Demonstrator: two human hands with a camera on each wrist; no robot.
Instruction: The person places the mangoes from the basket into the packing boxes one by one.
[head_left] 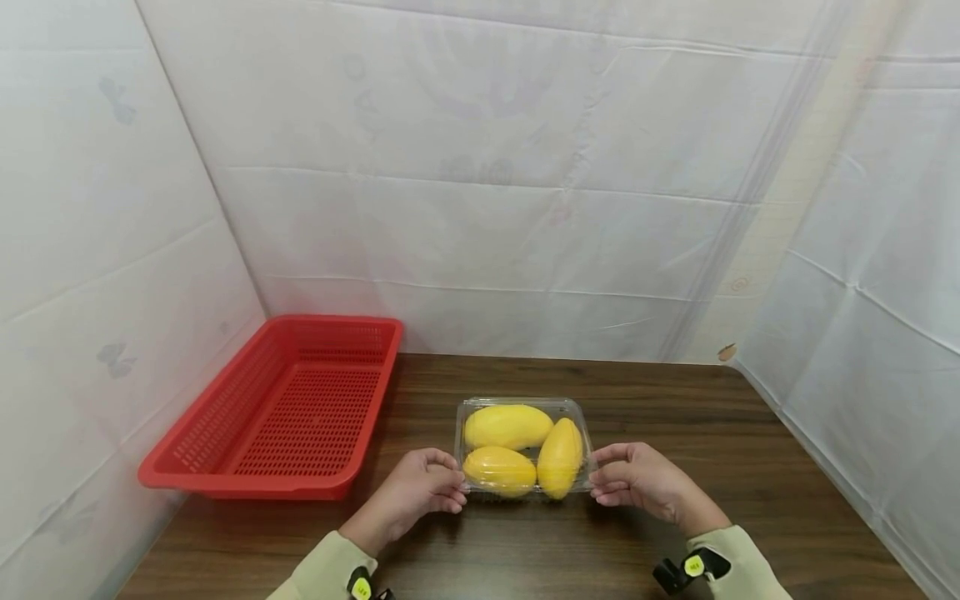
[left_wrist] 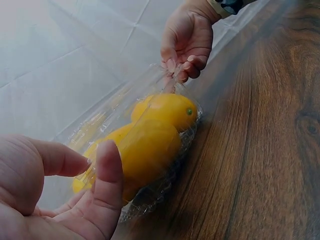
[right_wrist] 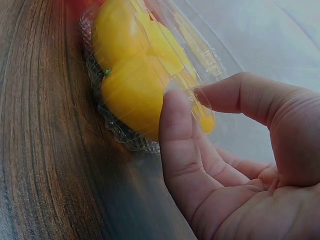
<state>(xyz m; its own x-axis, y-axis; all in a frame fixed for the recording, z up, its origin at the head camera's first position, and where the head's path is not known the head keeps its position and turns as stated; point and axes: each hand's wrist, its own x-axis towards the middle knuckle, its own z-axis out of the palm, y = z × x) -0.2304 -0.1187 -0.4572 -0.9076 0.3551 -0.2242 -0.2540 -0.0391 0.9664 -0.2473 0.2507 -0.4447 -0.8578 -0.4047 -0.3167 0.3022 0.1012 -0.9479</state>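
A clear plastic clamshell box [head_left: 567,408] holds three yellow mangoes [head_left: 508,427], seen through its lid. Two of them lie crosswise at the left, and the third stands lengthwise at the right. My left hand [head_left: 423,490] pinches the box's near left corner between thumb and fingers. At the near right corner, the thumb and index finger of my right hand [head_left: 637,483] pinch the rim. In the left wrist view the lid edge lies between the fingertips, and the ridged base of the box [left_wrist: 165,187] sits close over the wood.
A red perforated plastic basket [head_left: 307,417] with nothing in it stands at the left of the dark wooden table [head_left: 697,417]. White sheeting [head_left: 480,183] hangs behind the table and along both sides.
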